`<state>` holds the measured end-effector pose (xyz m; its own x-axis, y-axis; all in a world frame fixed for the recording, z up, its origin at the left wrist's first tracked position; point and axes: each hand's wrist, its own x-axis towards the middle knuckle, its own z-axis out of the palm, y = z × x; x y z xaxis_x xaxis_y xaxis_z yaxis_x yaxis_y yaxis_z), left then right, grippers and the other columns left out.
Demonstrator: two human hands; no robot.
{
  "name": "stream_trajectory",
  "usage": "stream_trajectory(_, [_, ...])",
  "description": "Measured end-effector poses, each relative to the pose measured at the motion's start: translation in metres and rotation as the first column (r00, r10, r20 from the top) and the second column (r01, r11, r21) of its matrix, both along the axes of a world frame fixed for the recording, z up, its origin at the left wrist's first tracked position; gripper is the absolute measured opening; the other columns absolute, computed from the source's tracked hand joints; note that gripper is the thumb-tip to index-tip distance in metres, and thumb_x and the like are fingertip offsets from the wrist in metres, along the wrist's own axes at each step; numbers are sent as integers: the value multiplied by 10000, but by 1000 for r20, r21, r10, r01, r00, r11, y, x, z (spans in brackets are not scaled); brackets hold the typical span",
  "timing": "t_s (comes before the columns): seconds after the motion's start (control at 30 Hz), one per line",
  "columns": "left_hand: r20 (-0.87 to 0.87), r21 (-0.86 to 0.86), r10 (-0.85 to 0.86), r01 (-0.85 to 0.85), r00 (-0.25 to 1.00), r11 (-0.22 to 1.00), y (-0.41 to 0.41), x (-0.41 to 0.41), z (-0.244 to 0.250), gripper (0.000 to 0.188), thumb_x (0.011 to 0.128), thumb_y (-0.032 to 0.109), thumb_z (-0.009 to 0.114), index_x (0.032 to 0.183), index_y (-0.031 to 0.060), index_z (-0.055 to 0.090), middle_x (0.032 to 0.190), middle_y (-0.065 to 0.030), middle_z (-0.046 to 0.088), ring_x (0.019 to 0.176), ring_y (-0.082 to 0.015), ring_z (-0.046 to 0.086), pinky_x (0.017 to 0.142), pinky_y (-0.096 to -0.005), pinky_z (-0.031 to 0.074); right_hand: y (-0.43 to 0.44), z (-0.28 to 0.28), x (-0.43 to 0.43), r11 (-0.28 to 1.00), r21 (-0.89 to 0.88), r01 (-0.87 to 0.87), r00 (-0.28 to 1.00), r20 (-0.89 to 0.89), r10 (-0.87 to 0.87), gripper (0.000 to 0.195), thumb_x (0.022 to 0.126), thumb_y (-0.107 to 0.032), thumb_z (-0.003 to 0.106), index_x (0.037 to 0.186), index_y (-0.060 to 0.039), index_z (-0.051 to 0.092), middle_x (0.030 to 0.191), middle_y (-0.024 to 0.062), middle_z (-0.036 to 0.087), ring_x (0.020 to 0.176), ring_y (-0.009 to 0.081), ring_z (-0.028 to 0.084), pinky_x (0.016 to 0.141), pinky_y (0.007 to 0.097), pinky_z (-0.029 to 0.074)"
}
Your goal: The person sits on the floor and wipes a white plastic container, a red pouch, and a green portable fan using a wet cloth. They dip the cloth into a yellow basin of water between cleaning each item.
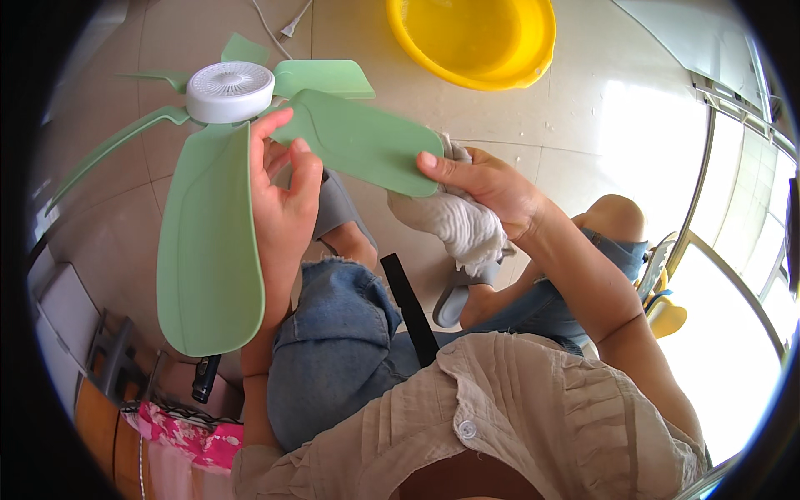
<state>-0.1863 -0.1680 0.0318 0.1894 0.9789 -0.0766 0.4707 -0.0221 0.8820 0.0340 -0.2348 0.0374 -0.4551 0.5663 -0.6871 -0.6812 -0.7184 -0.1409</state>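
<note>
A fan with a round white slotted hub [230,94] and several pale green blades is in front of me on the left. My left hand [284,165] is close under the hub, between two blades, its thumb and forefinger at the root of the blade that points right. That green blade [362,140] has its outer end in my right hand [484,181]. My right thumb presses on its upper face. A crumpled off-white cloth [450,225] is bunched in the same hand, beneath and around the blade's tip. Another green blade [209,244] hangs toward me, covering part of my left wrist.
A yellow plastic basin [475,37] with liquid stands on the tiled floor [500,119], near scattered wet-looking spots. Behind the fan lies a white cable plug [289,28]. Pink patterned fabric [187,437] is at lower left, and a glazed frame [700,181] runs along the right.
</note>
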Motion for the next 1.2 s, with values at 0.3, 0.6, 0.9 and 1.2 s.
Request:
stream_trajectory(0.3, [439,136,23,-92,898,986,-10,-3,-29,332,976,79,441,1285,-28,385,1267,-310,549,1163,-305,565,1008,-414,432,-23,8,-33,966,123,-226,971,113,213,534,909,-353,710,1263,26,588,1108,82,677,954,123,625,805,270,520])
stream_trajectory(0.6, [550,-518,319,15,772,855,-26,-18,-59,575,1000,413,442,1452,74,335,1477,-128,383,1357,-280,390,1080,-465,395,-43,13,-76,889,231,-396,914,187,359,683,864,-521,702,1241,41,611,1198,118,608,1158,178,533,1001,295,421])
stream_trajectory(0.9, [711,-632,475,175,519,755,8,15,-69,684,953,379,517,1524,170,204,1572,-145,229,1434,-364,276,1172,-601,221,-43,21,-68,777,352,-522,833,407,375,681,899,-536,652,1243,49,598,1150,171,640,1179,212,543,1014,325,413])
stream_trajectory(1.2, [703,-328,120,170,701,929,-7,-14,-114,523,971,334,557,1390,43,445,1351,-99,530,1251,-255,515,1082,-467,415,-49,42,11,643,124,-756,557,639,530,733,916,-656,525,946,69,627,729,85,585,736,120,559,625,310,485])
